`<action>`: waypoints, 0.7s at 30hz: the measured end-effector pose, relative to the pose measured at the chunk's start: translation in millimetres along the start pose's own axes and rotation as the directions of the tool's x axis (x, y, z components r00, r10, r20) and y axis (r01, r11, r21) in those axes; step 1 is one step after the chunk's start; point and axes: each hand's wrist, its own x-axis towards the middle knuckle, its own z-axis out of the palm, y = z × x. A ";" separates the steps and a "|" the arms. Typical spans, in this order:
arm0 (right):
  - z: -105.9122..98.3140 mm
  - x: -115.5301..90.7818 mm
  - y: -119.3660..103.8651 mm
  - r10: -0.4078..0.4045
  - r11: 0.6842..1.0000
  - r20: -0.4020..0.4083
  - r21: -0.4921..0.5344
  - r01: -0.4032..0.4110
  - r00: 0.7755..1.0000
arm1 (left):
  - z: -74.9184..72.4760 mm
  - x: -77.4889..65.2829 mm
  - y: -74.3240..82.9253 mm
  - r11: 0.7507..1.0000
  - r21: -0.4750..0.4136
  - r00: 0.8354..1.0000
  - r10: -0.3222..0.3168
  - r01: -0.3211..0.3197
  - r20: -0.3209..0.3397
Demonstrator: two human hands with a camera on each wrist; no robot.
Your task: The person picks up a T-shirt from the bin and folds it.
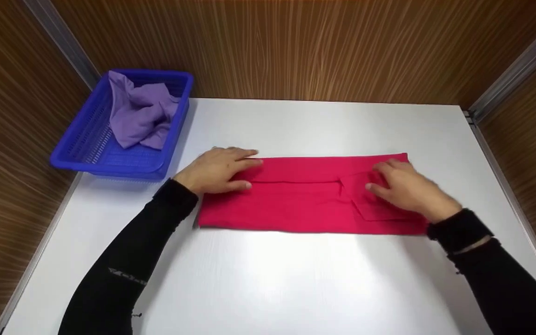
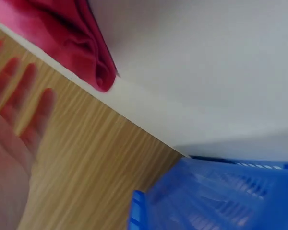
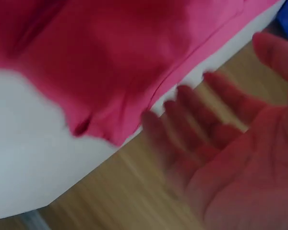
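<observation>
A red-pink cloth garment (image 1: 286, 209), folded into a long strip, lies flat across the white table. Over its left end is my left hand (image 1: 219, 170), fingers spread and pointing right; in the left wrist view this hand (image 2: 9, 139) shows straight, slightly parted fingers and grips nothing. My right hand (image 1: 407, 188) is over the right end, near a folded flap (image 1: 365, 197) of the fabric. The right wrist view has the palm (image 3: 249, 167) facing the camera, its fingers loosely bent, apart from the cloth (image 3: 120, 62) and holding nothing.
At the back left stands a blue plastic basket (image 1: 170, 139) with slotted walls. A crumpled purple cloth (image 1: 142, 114) lies inside it. Wood-grain panels (image 1: 296, 51) rise along the back and both sides of the white table (image 1: 268, 279).
</observation>
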 end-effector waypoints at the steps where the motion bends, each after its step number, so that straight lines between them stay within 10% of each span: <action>1: 4.9 -1.0 -7.5 0.027 1.000 0.022 0.004 -0.027 0.999 | 1.5 1.1 2.5 1.000 -0.015 0.999 0.027 -0.026 0.032; 10: 44.7 2.7 -44.2 0.161 0.986 0.255 -0.073 -0.147 0.953 | 17.6 5.1 21.6 0.995 -0.067 0.963 0.094 -0.080 0.253; 21: 21.9 69.4 17.5 -0.026 0.996 0.259 -0.081 0.048 0.966 | 8.5 -5.5 79.0 0.996 -0.059 0.960 -0.042 0.060 0.278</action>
